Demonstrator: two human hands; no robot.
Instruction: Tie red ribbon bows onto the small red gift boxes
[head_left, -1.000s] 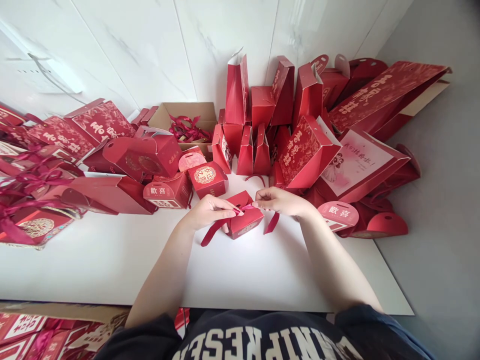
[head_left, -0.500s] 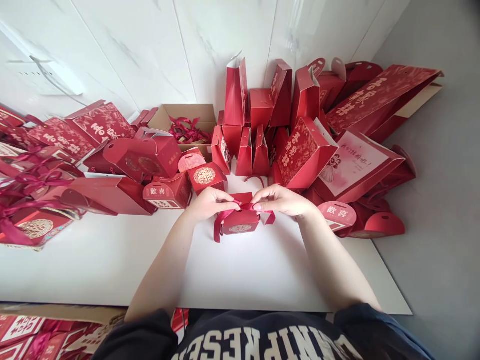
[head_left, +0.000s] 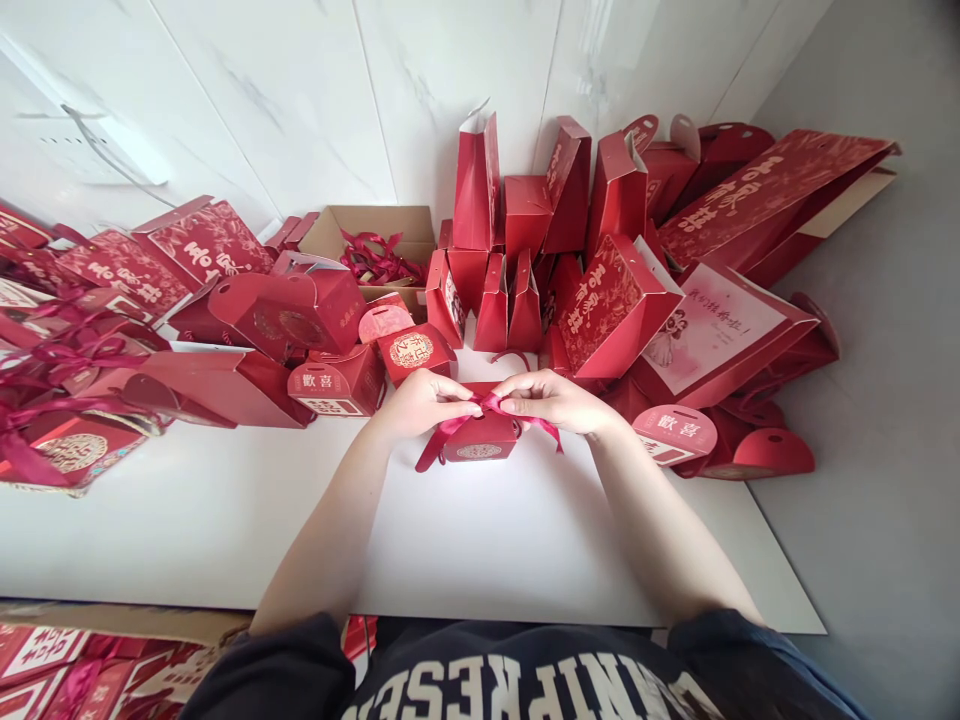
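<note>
A small red gift box (head_left: pixel 480 440) with a pale round emblem on its front stands on the white table (head_left: pixel 480 550). A dark pink ribbon (head_left: pixel 450 428) is looped over its top, and its loose ends hang out to both sides. My left hand (head_left: pixel 431 402) pinches the ribbon left of the knot between thumb and fingertips. On the other side, my right hand (head_left: pixel 551 398) is closed on the ribbon just right of the knot. Both hands are close together above the box. Fingertips hide part of the knot.
Behind my hands an open cardboard box (head_left: pixel 382 225) contains tangled ribbons (head_left: pixel 379 258). Red boxes (head_left: pixel 607 305) crowd the right side, up to the grey wall (head_left: pixel 885 420). More boxes, some ribboned (head_left: pixel 82 445), line the left. Below the table edge, a carton (head_left: pixel 135 620) holds red boxes.
The ribbon's ends have swung outward, the left one lower left and the right one to the right. My hands stay pinched at the knot, a little closer together.
</note>
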